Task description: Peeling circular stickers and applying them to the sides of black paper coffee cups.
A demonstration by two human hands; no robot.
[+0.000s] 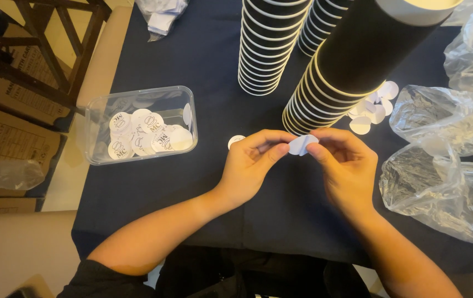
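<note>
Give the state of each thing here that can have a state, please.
Sticker: bent, pinched between both hands.
Left hand: fingers closed on sticker.
Right hand: fingers closed on sticker.
Tub: open, partly filled with round stickers.
Cups: stacked, nested.
Bags: crumpled, lying flat.

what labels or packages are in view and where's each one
Sticker: round, white, pinched between left hand and right hand.
Tub: clear, left, holding round white printed labels.
Backing discs: white, by cup stack.
Boxes: brown, printed, far left.
Bags: clear, right.

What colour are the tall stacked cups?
The paper cups are black with white rims, clearest in the head view.
</note>
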